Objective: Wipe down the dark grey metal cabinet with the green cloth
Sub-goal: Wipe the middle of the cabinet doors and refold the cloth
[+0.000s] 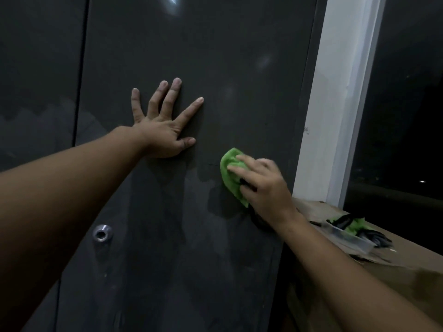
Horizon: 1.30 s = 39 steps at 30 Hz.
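Running down the left side of the cabinet [239,56] is a vertical seam [82,68] that splits a narrow panel from the wide door filling most of the view. Low on that door, near its left edge, sits a round silver lock [102,233].

The left hand [165,135] lies flat on the door at mid-height, to the right of the seam. Its palm is pressed to the metal, its fingers are straight and spread, and it holds nothing; the bare forearm comes in from the lower left.

Lower and further right, close to the door's right edge, the green cloth [231,174] is bunched against the metal. The right hand [261,185] grips it, with bent fingers curled over the top of the wad and pressing it to the surface. Darker smears mark the door just left of and below the cloth.

Beyond the cabinet's right edge stands a white frame [335,104], with a dark window [407,92] past it. A brown sill [407,271] runs along the bottom of the window. A green-and-black bundle [354,225] lies on the sill near the foot of the frame, too blurred to identify.
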Each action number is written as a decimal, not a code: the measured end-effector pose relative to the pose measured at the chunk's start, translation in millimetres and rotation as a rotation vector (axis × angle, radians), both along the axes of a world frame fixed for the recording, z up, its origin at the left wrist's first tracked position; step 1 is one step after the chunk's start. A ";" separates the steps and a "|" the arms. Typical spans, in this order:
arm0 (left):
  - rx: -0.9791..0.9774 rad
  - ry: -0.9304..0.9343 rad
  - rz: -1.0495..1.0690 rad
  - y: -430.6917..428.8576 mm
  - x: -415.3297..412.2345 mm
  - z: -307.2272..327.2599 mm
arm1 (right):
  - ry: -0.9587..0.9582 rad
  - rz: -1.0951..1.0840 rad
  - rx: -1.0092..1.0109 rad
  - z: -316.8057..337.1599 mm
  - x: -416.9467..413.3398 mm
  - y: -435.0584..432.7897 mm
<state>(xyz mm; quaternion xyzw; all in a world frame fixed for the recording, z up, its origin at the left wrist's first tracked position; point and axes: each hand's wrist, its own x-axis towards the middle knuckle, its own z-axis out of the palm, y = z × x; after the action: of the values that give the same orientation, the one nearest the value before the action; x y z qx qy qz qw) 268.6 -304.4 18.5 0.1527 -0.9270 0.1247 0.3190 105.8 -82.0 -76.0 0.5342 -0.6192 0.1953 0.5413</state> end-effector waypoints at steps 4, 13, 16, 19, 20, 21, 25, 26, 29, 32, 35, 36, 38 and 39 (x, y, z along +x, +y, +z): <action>-0.012 0.014 0.000 0.4 -1.7 -0.7 | -0.074 -0.015 -0.064 -4.4 14.9 -25.7; -0.026 0.041 -0.005 -2.1 -1.5 -2.6 | 0.125 0.110 0.346 -8.1 27.5 -40.3; -0.030 0.040 -0.016 -2.3 -2.8 -3.2 | -0.056 0.031 -0.019 5.6 26.8 -42.9; -0.025 0.046 -0.030 -2.1 -3.6 -1.1 | -0.100 -0.009 -0.119 -3.5 39.2 -57.7; -0.024 0.057 -0.036 -2.6 -4.2 -1.0 | -0.103 -0.004 -0.107 -8.4 44.4 -62.2; -0.021 0.069 -0.040 -3.1 -5.3 -1.9 | -0.112 0.004 -0.068 -14.1 50.9 -66.3; 0.027 0.039 -0.043 2.4 -0.4 2.8 | -0.191 -0.039 0.180 -29.4 85.1 -76.0; 0.042 0.005 -0.037 6.1 5.0 6.0 | -0.219 -0.052 0.229 -26.7 91.8 -77.1; 0.059 0.027 -0.061 20.2 30.4 3.8 | -0.358 -0.003 0.386 -9.1 95.7 -75.8; 0.185 0.362 -0.067 31.8 58.2 -32.3 | -0.593 0.197 0.269 8.1 94.0 -67.0; 0.504 0.294 0.032 46.5 67.5 -71.4 | -0.719 0.288 0.064 14.9 100.2 -65.9; 0.608 0.204 0.029 52.7 66.4 -78.9 | -0.779 0.327 -0.013 15.1 104.0 -67.7; 0.774 0.180 -0.048 64.3 61.7 -82.3 | -0.898 0.445 -0.144 15.9 112.4 -73.0; 0.819 0.227 -0.084 70.0 59.2 -78.3 | -0.939 0.515 -0.185 16.2 115.8 -76.3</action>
<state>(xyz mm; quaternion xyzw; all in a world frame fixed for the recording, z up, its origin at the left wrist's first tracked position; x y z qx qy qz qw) 327.8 -234.4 -59.8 0.2417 -0.8644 -0.2846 0.3368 221.6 -158.4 -59.8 0.4740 -0.6239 0.5929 0.1857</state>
